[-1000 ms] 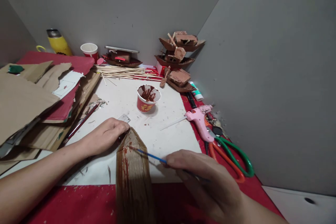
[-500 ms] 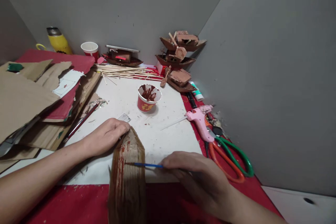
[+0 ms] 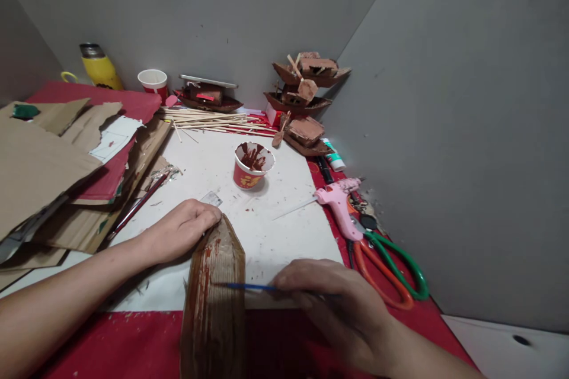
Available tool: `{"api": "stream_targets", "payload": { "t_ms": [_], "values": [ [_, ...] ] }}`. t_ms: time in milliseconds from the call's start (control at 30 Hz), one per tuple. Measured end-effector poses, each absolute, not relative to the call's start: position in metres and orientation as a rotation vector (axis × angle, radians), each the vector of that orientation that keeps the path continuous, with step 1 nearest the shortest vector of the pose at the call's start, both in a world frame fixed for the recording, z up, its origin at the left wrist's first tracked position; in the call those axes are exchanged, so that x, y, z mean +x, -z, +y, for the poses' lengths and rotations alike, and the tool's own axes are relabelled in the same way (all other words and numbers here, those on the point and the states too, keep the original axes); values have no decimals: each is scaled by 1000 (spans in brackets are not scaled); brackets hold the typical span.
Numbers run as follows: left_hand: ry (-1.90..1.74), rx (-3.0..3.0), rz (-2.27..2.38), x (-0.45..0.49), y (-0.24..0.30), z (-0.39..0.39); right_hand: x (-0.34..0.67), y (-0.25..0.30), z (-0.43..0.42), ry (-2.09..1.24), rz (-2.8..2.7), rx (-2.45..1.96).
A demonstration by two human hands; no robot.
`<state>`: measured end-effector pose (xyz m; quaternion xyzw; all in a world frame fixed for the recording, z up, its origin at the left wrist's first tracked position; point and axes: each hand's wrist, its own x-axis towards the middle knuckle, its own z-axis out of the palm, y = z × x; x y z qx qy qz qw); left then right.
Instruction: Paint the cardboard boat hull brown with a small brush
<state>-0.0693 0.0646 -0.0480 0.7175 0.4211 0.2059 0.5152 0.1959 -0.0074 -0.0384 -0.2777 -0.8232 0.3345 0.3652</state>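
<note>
A long brown cardboard boat hull (image 3: 226,308) with a pointed far end extends toward me, streaked with reddish-brown paint on its left half. My left hand (image 3: 186,228) is closed on the hull's far left edge near the tip. Between the fingers of my right hand (image 3: 333,302) is a thin blue paintbrush (image 3: 258,287), its bristles against the ribbed surface of the hull. Beyond them stands a red paper cup (image 3: 249,174) with brown paint smeared inside. A clear ruler (image 3: 212,198) pokes out past my left hand.
Several brown model boats (image 3: 306,98) stand at the back beside thin wooden sticks (image 3: 217,121). On the right lie a pink glue gun (image 3: 340,204) and scissors (image 3: 406,269) with green and orange handles. Cardboard sheets (image 3: 44,172) pile up at left, near a yellow bottle (image 3: 101,71).
The brush and my right hand have shifted slightly toward me along the hull. My left hand keeps its grip at the tip.
</note>
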Motion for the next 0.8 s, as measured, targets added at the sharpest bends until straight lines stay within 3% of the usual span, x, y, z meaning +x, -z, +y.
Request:
{"api": "stream_targets", "payload": {
  "t_ms": [233, 467, 800],
  "values": [
    [-517, 1751, 1022, -71, 52, 65, 204, 34, -8, -596, -1735, -968],
    [-547, 1703, 1050, -71, 55, 62, 194, -9, 28, -289, -1627, -1161],
    [-575, 1708, 1039, -71, 56, 62, 164, -28, 115, -712, -2090, -1189]
  ]
}}
